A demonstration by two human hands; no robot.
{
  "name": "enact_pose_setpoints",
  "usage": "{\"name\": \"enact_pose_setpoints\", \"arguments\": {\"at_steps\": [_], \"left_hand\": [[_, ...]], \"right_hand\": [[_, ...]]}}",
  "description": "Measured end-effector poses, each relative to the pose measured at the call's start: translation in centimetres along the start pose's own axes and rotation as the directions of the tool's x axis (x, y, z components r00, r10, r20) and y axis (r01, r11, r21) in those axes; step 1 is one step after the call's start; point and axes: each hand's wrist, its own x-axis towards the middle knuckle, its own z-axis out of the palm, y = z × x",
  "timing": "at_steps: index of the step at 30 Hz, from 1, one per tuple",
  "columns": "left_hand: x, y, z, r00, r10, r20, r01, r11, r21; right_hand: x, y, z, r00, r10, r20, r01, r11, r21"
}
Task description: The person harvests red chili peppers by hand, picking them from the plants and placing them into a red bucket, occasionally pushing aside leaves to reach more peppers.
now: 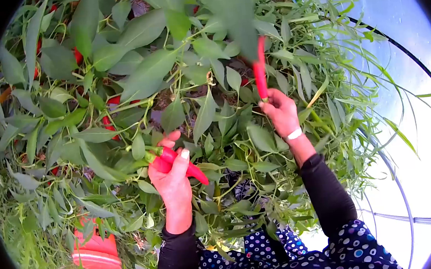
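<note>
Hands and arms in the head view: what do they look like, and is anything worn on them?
The left hand and right hand are ungloved. A white band shows at the right wrist. Black sleeves cover both forearms, meeting dark blue clothing with white and coloured dots.

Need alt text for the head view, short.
A person's two bare hands among leafy green plants: the left hand holds at least two red peppers, the right hand one long red pepper. A red container shows at lower left, partly behind leaves.
</note>
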Motion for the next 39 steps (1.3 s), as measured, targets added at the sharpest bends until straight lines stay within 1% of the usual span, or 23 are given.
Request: {"name": "enact_pose_setpoints", "arguments": {"at_steps": [3, 4, 6, 7, 9, 11, 12, 13, 16, 19, 21, 22, 24, 25, 28, 29, 30, 31, 32, 33, 35, 36, 39], "left_hand": [[-0.4, -0.6, -0.9, 0.999, 0.017, 0.052, -0.019, 0.999, 0.04], [-0.5, -1.1, -1.5, 0.996, 0.03, 0.084, -0.033, 0.999, 0.035], [-0.7, -1.3, -1.5, 0.993, 0.067, 0.095, -0.072, 0.996, 0.052], [-0.8, -1.4, -1.4, 0.989, 0.112, 0.101, -0.118, 0.991, 0.062], [-1.0, -1.3, -1.1, 0.981, 0.152, 0.121, -0.164, 0.982, 0.092], [-1.3, -1.1, -1.1, 0.967, 0.147, 0.206, -0.178, 0.973, 0.144], [-0.7, -1.4, -1.8, 0.93, 0.144, 0.338, -0.195, 0.973, 0.122], [-0.6, -1.6, -2.0, 0.931, 0.137, 0.338, -0.188, 0.974, 0.123], [-0.5, -0.9, -1.4, 0.883, -0.196, 0.427, 0.252, 0.965, -0.078], [-0.8, 0.0, -0.6, 0.889, -0.23, 0.396, 0.315, 0.935, -0.161], [-0.2, -1.3, -1.7, 0.897, -0.189, 0.399, 0.268, 0.951, -0.152], [-0.2, -1.5, -1.9, 0.898, -0.235, 0.372, 0.298, 0.947, -0.12], [-0.4, -1.6, -1.9, 0.908, -0.268, 0.322, 0.304, 0.95, -0.068], [-0.6, -1.6, -2.0, 0.91, -0.265, 0.319, 0.302, 0.951, -0.071], [-0.5, -1.7, -1.9, 0.903, -0.245, 0.353, 0.264, 0.964, -0.005], [-0.5, -1.7, -1.9, 0.902, -0.235, 0.361, 0.255, 0.967, -0.007], [-0.6, -1.7, -1.9, 0.909, -0.23, 0.348, 0.259, 0.965, -0.037], [-0.7, -1.7, -1.9, 0.915, -0.227, 0.333, 0.263, 0.963, -0.066], [-0.9, -1.3, -1.7, 0.921, -0.232, 0.312, 0.257, 0.965, -0.04], [-0.8, -1.4, -1.8, 0.923, -0.227, 0.312, 0.251, 0.967, -0.039], [-0.8, -1.5, -2.2, 0.91, -0.248, 0.332, 0.272, 0.962, -0.025], [-0.8, -1.6, -2.2, 0.908, -0.253, 0.335, 0.271, 0.962, -0.007], [-1.0, -1.6, -2.0, 0.915, -0.252, 0.316, 0.267, 0.964, -0.004]], "right_hand": [[-3.1, -1.9, -0.7, 0.997, -0.017, -0.081, 0.039, 0.96, 0.279], [-4.1, -2.3, -0.8, 0.993, -0.103, -0.059, 0.115, 0.96, 0.256], [-6.2, -2.7, -0.5, 0.97, -0.245, -0.007, 0.242, 0.954, 0.176], [-7.4, -3.7, -0.5, 0.966, -0.25, 0.062, 0.252, 0.968, -0.019], [-8.7, -4.6, 0.3, 0.862, -0.446, 0.243, 0.496, 0.841, -0.216], [-10.3, -6.6, 1.5, 0.831, -0.38, 0.407, 0.515, 0.803, -0.302], [-10.9, -6.7, 2.1, 0.801, -0.36, 0.479, 0.536, 0.788, -0.304], [-11.3, -6.5, 2.7, 0.789, -0.342, 0.51, 0.54, 0.783, -0.31], [-11.1, -6.7, 4.1, 0.839, -0.252, 0.482, 0.472, 0.778, -0.415], [-10.3, -7.4, 4.3, 0.847, -0.173, 0.503, 0.451, 0.736, -0.505], [-9.9, -8.5, 4.3, 0.723, -0.114, 0.682, 0.566, 0.664, -0.489], [-9.2, -8.9, 3.7, 0.703, -0.172, 0.69, 0.566, 0.723, -0.396], [-6.0, -10.2, 2.5, 0.718, -0.534, 0.446, 0.672, 0.7, -0.243], [-4.2, -11.2, 1.8, 0.774, -0.511, 0.375, 0.629, 0.687, -0.364], [4.3, -9.6, 2.2, 0.772, -0.576, 0.27, 0.616, 0.572, -0.541], [7.8, -6.9, 2.9, 0.763, -0.549, 0.34, 0.621, 0.477, -0.623], [10.4, -5.0, 3.8, 0.787, -0.42, 0.452, 0.591, 0.305, -0.747], [11.6, -5.0, 5.0, 0.834, -0.117, 0.539, 0.551, 0.143, -0.822], [11.3, -4.7, 4.8, 0.902, 0.054, 0.428, 0.375, 0.393, -0.84], [13.5, -0.9, 5.5, 0.881, 0.128, 0.456, 0.415, 0.257, -0.873], [12.5, -0.9, 5.0, 0.908, 0.265, 0.324, 0.269, 0.224, -0.937], [11.3, -3.0, 4.9, 0.868, 0.385, 0.314, 0.321, 0.048, -0.946], [11.1, -1.4, 2.9, 0.859, 0.373, 0.35, 0.399, -0.061, -0.915]]}}
